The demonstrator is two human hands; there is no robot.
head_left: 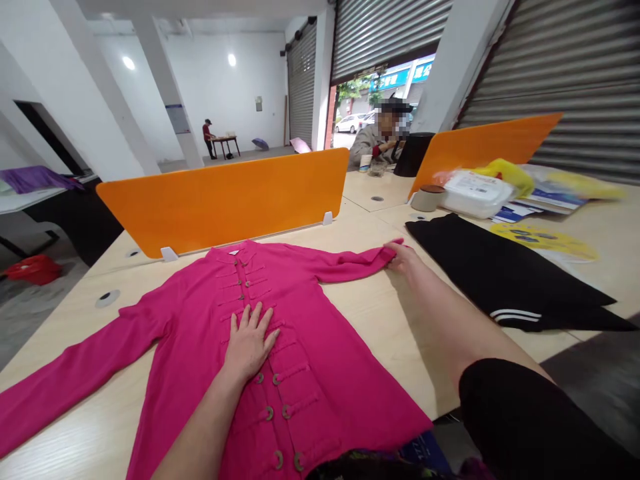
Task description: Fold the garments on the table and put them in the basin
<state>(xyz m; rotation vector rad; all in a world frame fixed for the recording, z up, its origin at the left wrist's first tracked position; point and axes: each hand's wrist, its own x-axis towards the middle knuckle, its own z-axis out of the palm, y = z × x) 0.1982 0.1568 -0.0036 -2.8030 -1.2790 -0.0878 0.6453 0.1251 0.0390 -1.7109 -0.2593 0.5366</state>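
Observation:
A bright pink long-sleeved jacket with a row of knot buttons lies spread flat, front up, on the pale wooden table. My left hand presses flat on its chest beside the button row, fingers spread. My right hand reaches far right and pinches the cuff of the jacket's right-hand sleeve, which is stretched straight out. The other sleeve runs toward the table's left front edge.
An orange divider panel stands behind the jacket; a second one is at the right. A black garment with white stripes lies to the right, near a white container and papers. A person sits beyond the dividers.

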